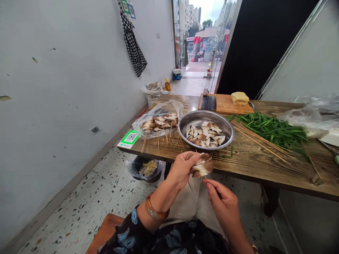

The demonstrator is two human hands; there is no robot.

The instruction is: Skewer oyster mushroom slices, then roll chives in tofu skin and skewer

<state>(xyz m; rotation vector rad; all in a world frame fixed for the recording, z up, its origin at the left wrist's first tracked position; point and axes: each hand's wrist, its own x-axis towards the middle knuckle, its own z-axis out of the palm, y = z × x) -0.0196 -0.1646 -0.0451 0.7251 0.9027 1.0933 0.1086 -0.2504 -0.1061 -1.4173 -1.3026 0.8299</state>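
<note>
My left hand [182,169] is closed on several brown-capped oyster mushroom pieces [203,165] that are threaded on a skewer. Below them, the fingers of my right hand [222,199] pinch the lower end of that bamboo skewer [206,179]. The skewer's tip pokes out just above the mushrooms. Both hands are over my lap at the table's front edge. Right behind them stands a steel bowl [206,114] with loose mushroom pieces [205,135] in it. Left of the bowl, finished mushroom skewers [160,122] lie on a clear plastic bag [176,105], sticks toward me.
Bare bamboo skewers [259,141] lie beside green leafy vegetables [275,128] on the wooden table [249,162]. Behind are a cutting board [224,107], a cleaver [209,103] and stacked yellow sheets [239,97]. A lined bin [135,171] stands below the table's left end, near a QR card [129,138].
</note>
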